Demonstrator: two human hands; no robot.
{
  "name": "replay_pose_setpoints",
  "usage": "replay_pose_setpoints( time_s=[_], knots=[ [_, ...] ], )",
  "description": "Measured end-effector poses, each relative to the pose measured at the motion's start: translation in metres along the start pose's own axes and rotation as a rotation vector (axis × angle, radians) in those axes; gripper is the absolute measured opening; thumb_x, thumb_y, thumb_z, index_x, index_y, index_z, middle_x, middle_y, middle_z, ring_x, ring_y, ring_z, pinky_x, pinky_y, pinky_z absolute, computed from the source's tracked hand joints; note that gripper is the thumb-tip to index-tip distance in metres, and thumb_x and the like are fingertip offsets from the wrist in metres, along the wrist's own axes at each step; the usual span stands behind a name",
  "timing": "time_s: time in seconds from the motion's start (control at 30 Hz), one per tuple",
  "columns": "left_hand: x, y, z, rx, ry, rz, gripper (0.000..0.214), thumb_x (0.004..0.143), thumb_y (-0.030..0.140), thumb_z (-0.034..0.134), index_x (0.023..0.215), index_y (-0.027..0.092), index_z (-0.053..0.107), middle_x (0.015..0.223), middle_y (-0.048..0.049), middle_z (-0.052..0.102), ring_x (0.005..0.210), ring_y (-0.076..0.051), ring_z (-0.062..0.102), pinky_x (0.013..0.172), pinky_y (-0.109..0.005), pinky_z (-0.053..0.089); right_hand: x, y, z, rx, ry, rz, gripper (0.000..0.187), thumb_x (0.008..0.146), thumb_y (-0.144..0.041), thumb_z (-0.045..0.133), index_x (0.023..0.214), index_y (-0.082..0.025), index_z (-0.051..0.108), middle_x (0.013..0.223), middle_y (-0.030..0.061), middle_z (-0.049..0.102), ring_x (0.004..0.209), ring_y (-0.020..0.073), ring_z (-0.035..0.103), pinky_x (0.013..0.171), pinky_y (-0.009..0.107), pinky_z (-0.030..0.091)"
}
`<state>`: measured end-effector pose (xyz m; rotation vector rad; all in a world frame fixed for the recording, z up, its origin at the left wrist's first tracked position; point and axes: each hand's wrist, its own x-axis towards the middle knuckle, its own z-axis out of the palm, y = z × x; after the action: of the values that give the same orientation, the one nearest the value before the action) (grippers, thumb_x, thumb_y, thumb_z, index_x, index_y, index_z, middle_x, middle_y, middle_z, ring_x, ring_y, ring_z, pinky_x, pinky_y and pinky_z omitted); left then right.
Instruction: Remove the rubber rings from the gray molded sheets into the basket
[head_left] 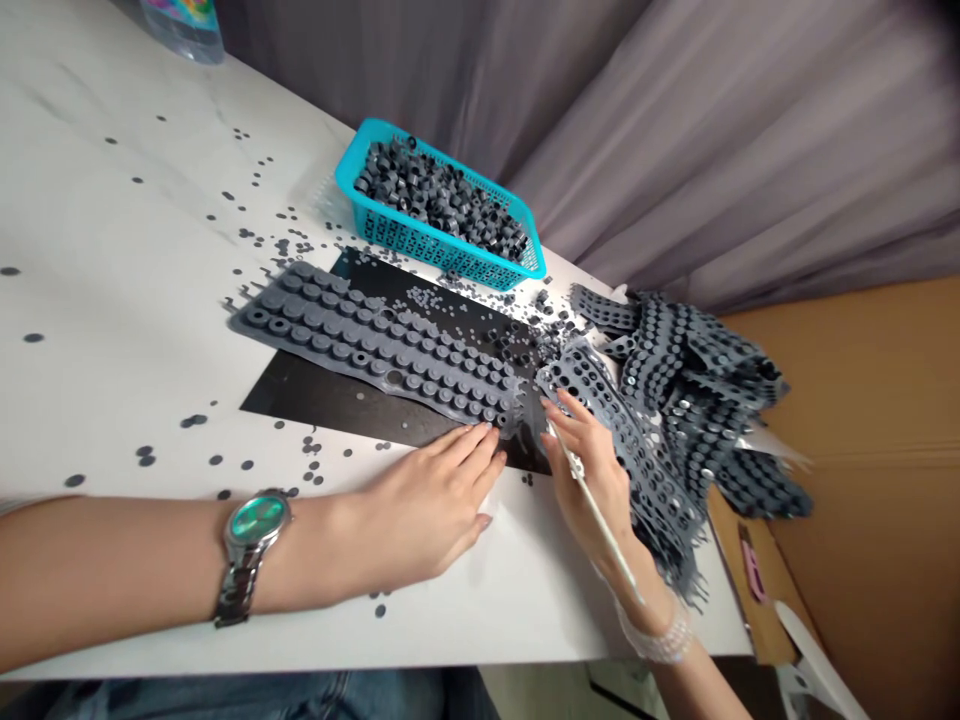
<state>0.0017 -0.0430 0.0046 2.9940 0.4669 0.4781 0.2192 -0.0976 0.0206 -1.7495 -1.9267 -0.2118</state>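
A grey moulded rubber sheet (405,350) with rows of raised round caps lies slantwise across a black mat (307,388). A few of its places show holes. My left hand (431,495) lies flat, fingers outstretched, its fingertips at the sheet's near right corner. In my right hand (596,475) is a slim white pen-like tool (600,520), pinched between thumb and fingers. Its tip is beside the sheet's right end; whether it touches anything cannot be made out. Just beyond that hand lies a punched grey sheet (607,400), full of round holes.
A blue basket (450,255) full of small dark ring-like parts stands behind the mat. Small dark discs litter the white table (135,360). Crumpled punched sheets (690,370) pile up at right, near a pink-handled cutter (752,570) and cardboard. A bottle (187,35) stands back left.
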Motion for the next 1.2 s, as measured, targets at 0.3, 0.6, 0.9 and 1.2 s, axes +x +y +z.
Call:
replay_pose_setpoints(
  time_s=[0.3,0.6,0.9,1.2],
  knots=[
    [0.000,0.000,-0.002,-0.003,-0.017,0.008,0.053,0.097,0.036,0.038,0.136,0.002,0.048,0.141,-0.0221,0.047,0.133,-0.033,0.043,0.109,-0.042,0.032,-0.001,-0.011,-0.004,0.045,-0.024,0.157,0.036,0.097,-0.027,0.039,0.127,-0.020,0.058,0.095,0.0078,0.072,0.077,0.0180,0.067,0.074,0.035,0.055],
    [-0.001,0.000,0.000,0.026,-0.007,0.018,0.054,0.096,0.037,0.038,0.136,0.002,0.049,0.141,-0.0219,0.048,0.133,-0.034,0.043,0.109,-0.043,0.033,0.007,-0.018,0.001,0.139,-0.008,0.213,0.026,0.094,-0.026,0.049,0.119,-0.021,0.055,0.103,0.0073,0.074,0.082,0.0185,0.073,0.069,0.030,0.060],
    [0.000,-0.001,0.002,0.067,0.070,0.029,0.054,0.094,0.038,0.041,0.132,0.001,0.053,0.134,-0.0206,0.056,0.127,-0.032,0.048,0.108,-0.041,0.032,0.012,-0.009,0.009,-0.106,-0.098,-0.372,0.023,0.088,-0.010,0.055,0.109,-0.019,0.055,0.120,0.0145,0.067,0.124,0.0283,0.055,0.087,0.042,0.052],
    [-0.001,0.000,0.002,0.051,0.061,0.015,0.055,0.094,0.039,0.042,0.132,0.001,0.052,0.136,-0.0221,0.054,0.128,-0.033,0.048,0.108,-0.041,0.032,0.014,-0.011,0.011,-0.153,-0.107,-0.419,0.021,0.090,-0.010,0.054,0.109,-0.018,0.057,0.116,0.0127,0.069,0.116,0.0264,0.058,0.084,0.040,0.049]
  ],
)
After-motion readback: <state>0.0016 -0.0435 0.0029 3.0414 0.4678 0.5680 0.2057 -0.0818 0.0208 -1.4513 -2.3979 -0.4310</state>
